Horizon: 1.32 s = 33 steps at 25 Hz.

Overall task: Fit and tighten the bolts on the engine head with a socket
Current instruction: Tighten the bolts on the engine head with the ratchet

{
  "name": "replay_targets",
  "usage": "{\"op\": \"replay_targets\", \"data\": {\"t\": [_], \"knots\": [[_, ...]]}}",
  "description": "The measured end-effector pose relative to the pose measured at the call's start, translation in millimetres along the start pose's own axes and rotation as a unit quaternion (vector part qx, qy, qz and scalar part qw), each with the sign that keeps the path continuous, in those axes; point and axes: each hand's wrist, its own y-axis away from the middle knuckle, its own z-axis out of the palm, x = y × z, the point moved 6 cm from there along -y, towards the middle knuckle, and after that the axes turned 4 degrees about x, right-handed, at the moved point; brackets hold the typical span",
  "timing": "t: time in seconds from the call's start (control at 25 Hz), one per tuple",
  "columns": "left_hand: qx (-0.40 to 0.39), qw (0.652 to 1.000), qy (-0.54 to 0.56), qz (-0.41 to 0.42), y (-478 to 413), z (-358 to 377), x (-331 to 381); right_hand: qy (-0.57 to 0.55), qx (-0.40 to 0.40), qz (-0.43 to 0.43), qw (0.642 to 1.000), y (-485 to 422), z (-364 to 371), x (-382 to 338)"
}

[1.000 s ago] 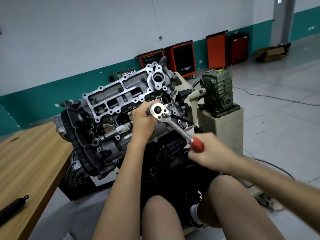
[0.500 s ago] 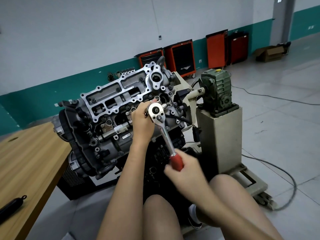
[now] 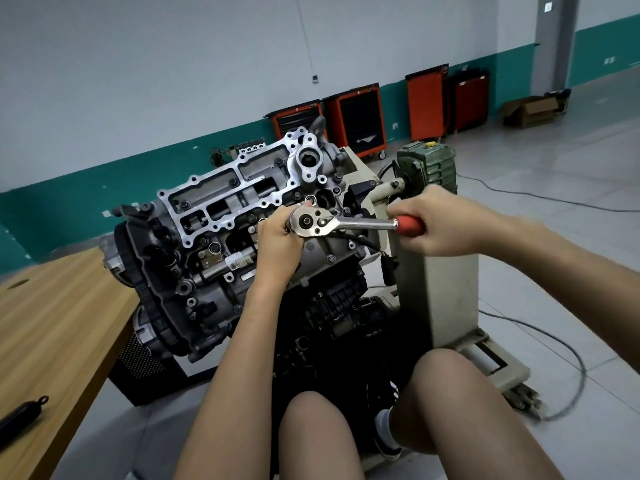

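Head view: where is the ratchet (image 3: 360,224)?
— Its chrome end sits against the right part of the engine head (image 3: 239,202), and the handle sticks out level to the right of the engine head. The socket and bolt beneath it are hidden.

— What is the left hand (image 3: 277,244) doing?
— It cups the chrome end, with the fingers curled round its edge and the palm below it, against the engine head.

— And the right hand (image 3: 441,226)?
— It is closed in a fist round the red grip, out to the right of the engine head and in front of the stand (image 3: 450,289). It looks a little blurred.

— What else is near?
— A green gearbox (image 3: 433,168) tops the stand, just right of the engine head. A wooden table (image 3: 62,317) lies to the left of the engine head, carrying a black cylinder (image 3: 20,415) at its near edge. Red carts (image 3: 360,123) line the wall well behind the engine head. The person's bare knees show below it.
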Motion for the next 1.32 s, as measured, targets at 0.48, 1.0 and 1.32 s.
{"op": "replay_targets", "data": {"t": [0.48,1.0,1.32], "knots": [[0.016,0.999,-0.023,0.038,2,0,-1,-0.473,0.156,0.217,0.84,58,135,-104],[0.039,0.999,-0.01,-0.007,5,0,-8,-0.215,0.068,0.102,0.969,42,59,-31],[0.013,1.0,-0.01,0.02,5,0,-1,-0.427,0.12,0.205,0.873,56,125,-94]]}}
